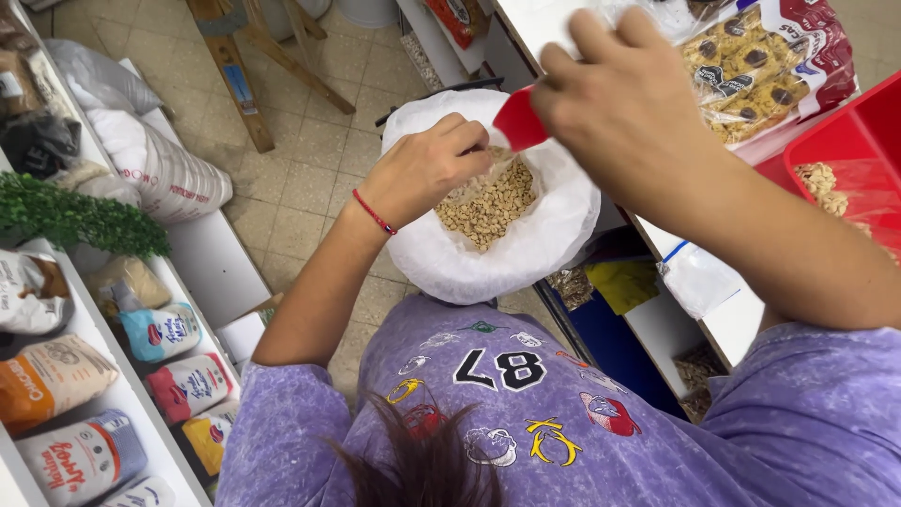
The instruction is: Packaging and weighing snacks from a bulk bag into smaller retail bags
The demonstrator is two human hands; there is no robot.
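The big white sack [488, 249] of pale nuts [488, 202] is sitting open on the floor, centre. The right hand [624, 108] is clamping a red scoop [519, 120] over it; the left hand [427, 169] is pinching the sack's rim. Scooping looks barely begun. The scoop's bowl is hidden, so its load is unclear.

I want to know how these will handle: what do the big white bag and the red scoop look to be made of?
The white bag looks like thin, soft plastic film with a faint sheen; its rolled rim crumples in folds. The red scoop, gripped by the right hand, seems rigid plastic, smooth and evenly coloured. Only part shows, so that is less sure.
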